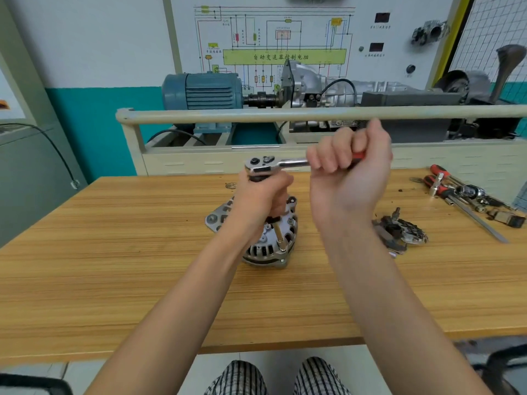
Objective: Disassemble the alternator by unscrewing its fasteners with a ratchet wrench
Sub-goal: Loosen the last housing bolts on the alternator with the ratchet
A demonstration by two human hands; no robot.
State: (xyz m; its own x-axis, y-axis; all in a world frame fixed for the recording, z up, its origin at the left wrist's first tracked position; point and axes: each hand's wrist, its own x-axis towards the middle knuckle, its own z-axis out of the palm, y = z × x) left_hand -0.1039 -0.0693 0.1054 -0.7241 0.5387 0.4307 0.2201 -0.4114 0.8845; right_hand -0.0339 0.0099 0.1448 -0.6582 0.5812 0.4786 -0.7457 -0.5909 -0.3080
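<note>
A silver alternator (263, 246) stands on the wooden table (114, 252), its slotted housing facing up. A chrome ratchet wrench (273, 163) with a red and black handle is held level above it. A long extension bar with a socket (281, 241) runs down from the ratchet head to a fastener at the alternator's front right rim. My left hand (263, 198) grips the extension just under the ratchet head. My right hand (352, 166) is wrapped round the wrench handle, hiding most of it.
A removed dark alternator part (405, 232) lies right of the alternator. Screwdrivers, sockets and a file (462, 195) lie at the table's right end. Behind the table stands a training rig with a rail (285, 114), a blue motor (204, 91) and a gearbox.
</note>
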